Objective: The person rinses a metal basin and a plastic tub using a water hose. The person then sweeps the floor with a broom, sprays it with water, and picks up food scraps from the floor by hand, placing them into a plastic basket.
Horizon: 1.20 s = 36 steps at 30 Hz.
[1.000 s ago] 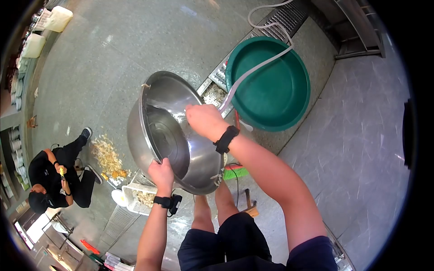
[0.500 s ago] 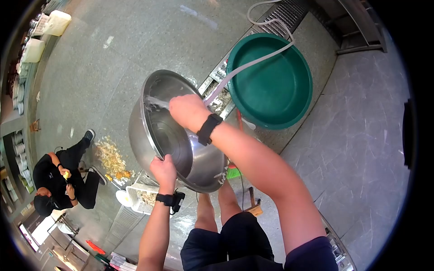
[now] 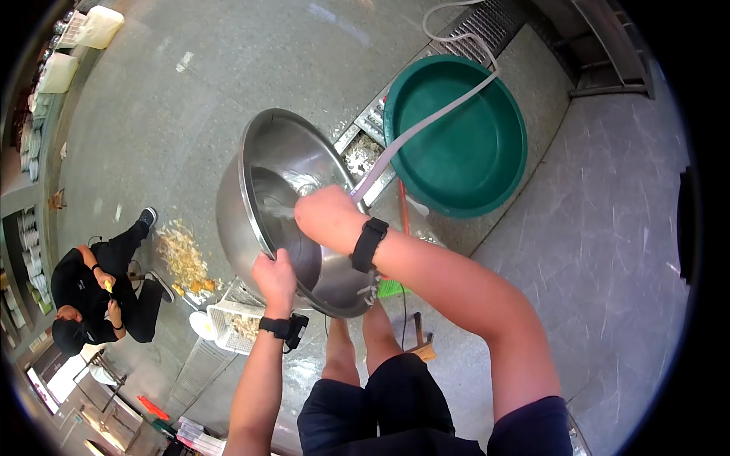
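Observation:
A large stainless steel bowl (image 3: pixel 232 205) is tilted on its side in front of me, its opening turned toward the right. My left hand (image 3: pixel 274 280) grips the near rim, thumb over the edge. Over the bowl's opening, my right hand (image 3: pixel 328 216) is closed round the end of a pale hose (image 3: pixel 426 121), and water sprays from it onto the inner wall. Small white scraps (image 3: pixel 370 290) cling to the bowl's lower rim. The hose runs back across a green plastic tub (image 3: pixel 449 152) on the floor.
A drain channel (image 3: pixel 363 156) with white scraps runs beside the tub. Peelings (image 3: pixel 182 258) lie on the floor at left, near a seated person (image 3: pixel 99 289) in black. A white basket (image 3: pixel 232 327) of scraps and a small wooden stool (image 3: pixel 420 346) stand near my legs.
My right hand with the hose has moved down and slightly right, so the spray lands lower inside the bowl. The bowl has shifted a little upward in view.

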### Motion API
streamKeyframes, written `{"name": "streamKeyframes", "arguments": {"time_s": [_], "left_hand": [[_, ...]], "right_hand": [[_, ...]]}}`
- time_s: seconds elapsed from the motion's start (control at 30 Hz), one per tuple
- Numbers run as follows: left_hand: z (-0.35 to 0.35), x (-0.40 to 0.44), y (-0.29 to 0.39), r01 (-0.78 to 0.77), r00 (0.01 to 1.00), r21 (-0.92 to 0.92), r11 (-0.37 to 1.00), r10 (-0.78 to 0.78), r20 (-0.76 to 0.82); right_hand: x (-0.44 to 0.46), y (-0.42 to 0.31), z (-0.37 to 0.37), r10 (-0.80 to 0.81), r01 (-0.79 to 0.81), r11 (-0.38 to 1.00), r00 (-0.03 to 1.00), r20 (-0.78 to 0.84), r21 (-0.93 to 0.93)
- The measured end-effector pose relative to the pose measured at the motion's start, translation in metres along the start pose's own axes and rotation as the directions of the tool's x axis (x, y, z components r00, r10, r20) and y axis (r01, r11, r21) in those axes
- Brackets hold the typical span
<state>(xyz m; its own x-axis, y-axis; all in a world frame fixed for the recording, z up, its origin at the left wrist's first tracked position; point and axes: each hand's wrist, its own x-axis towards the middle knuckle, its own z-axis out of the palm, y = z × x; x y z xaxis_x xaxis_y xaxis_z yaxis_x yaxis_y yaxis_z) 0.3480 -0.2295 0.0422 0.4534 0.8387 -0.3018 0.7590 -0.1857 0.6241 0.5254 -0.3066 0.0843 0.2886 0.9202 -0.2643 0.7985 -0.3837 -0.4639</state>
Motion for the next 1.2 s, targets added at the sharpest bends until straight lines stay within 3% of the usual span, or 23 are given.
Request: {"name": "streamKeyframes", "arguments": {"time_s": [0.07, 0.17, 0.3, 0.43, 0.47, 0.5, 0.6, 0.63, 0.73, 0.8, 0.87, 0.9, 0.93, 1.0, 1.03, 1.17, 1.2], "left_hand": [[0.000, 0.000, 0.007, 0.020, 1.000, -0.010, 1.000, -0.020, 0.004], [-0.001, 0.000, 0.008, -0.055, 0.996, 0.105, 0.993, 0.063, -0.070], [0.002, 0.000, -0.009, -0.085, 0.995, -0.037, 0.996, 0.083, -0.059], [-0.010, -0.009, -0.006, 0.011, 1.000, -0.037, 0.999, -0.012, -0.029], [-0.016, -0.011, -0.011, 0.030, 1.000, 0.009, 1.000, -0.030, -0.008], [-0.011, -0.016, -0.017, 0.019, 1.000, -0.133, 0.991, -0.018, 0.009], [-0.019, -0.021, -0.035, -0.047, 0.999, -0.082, 0.996, 0.048, 0.007], [-0.022, -0.021, -0.045, -0.008, 0.999, -0.168, 0.986, 0.016, 0.044], [-0.024, -0.031, -0.059, -0.066, 0.997, -0.144, 0.987, 0.062, -0.036], [-0.033, -0.038, -0.066, -0.060, 0.998, -0.021, 0.998, 0.060, -0.003], [-0.042, -0.041, -0.084, -0.014, 0.999, 0.025, 1.000, 0.013, 0.049], [-0.035, -0.041, -0.092, -0.163, 0.983, 0.226, 0.960, 0.179, -0.050], [-0.030, -0.043, -0.095, -0.101, 0.989, 0.139, 0.985, 0.115, -0.096], [-0.026, -0.051, -0.093, 0.026, 0.984, -0.041, 0.999, -0.033, -0.175], [-0.018, -0.056, -0.090, 0.050, 0.973, -0.050, 0.997, -0.060, -0.224], [-0.031, -0.062, -0.103, 0.075, 0.992, -0.058, 0.995, -0.081, -0.099], [-0.032, -0.060, -0.106, 0.064, 0.989, -0.041, 0.997, -0.069, -0.133]], "right_hand": [[-0.007, 0.000, 0.004, 0.000, 0.000, 1.000, 1.000, 0.018, 0.013], [-0.008, 0.004, 0.007, 0.062, -0.049, 0.994, 0.990, -0.130, 0.102], [-0.005, 0.015, -0.007, 0.021, 0.011, 0.989, 0.977, -0.211, 0.147], [-0.012, 0.020, -0.006, -0.095, 0.113, 0.973, 0.991, -0.096, 0.202], [-0.014, 0.013, 0.002, -0.077, 0.064, 0.972, 0.996, 0.047, 0.228], [-0.017, 0.013, 0.013, -0.074, 0.047, 0.970, 0.991, 0.108, 0.238], [-0.025, 0.016, 0.050, -0.131, 0.079, 0.971, 0.965, 0.227, 0.227], [-0.027, 0.016, 0.061, -0.159, 0.105, 0.971, 0.954, 0.253, 0.216], [-0.033, 0.020, 0.082, -0.200, 0.115, 0.925, 0.957, 0.209, 0.361], [-0.035, 0.026, 0.088, -0.177, 0.144, 0.890, 0.983, 0.037, 0.433], [-0.031, 0.032, 0.086, -0.186, 0.159, 0.844, 0.982, 0.002, 0.512], [-0.028, 0.032, 0.091, -0.170, 0.148, 0.825, 0.985, -0.011, 0.545], [-0.027, 0.030, 0.091, -0.154, 0.139, 0.804, 0.988, -0.023, 0.578], [-0.028, 0.027, 0.077, -0.228, 0.064, 0.812, 0.950, 0.215, 0.580], [-0.034, 0.025, 0.076, -0.238, 0.084, 0.832, 0.947, 0.216, 0.549], [-0.053, 0.022, 0.082, -0.321, 0.117, 0.820, 0.904, 0.282, 0.560], [-0.057, 0.020, 0.086, -0.317, 0.115, 0.824, 0.905, 0.283, 0.554]]}}
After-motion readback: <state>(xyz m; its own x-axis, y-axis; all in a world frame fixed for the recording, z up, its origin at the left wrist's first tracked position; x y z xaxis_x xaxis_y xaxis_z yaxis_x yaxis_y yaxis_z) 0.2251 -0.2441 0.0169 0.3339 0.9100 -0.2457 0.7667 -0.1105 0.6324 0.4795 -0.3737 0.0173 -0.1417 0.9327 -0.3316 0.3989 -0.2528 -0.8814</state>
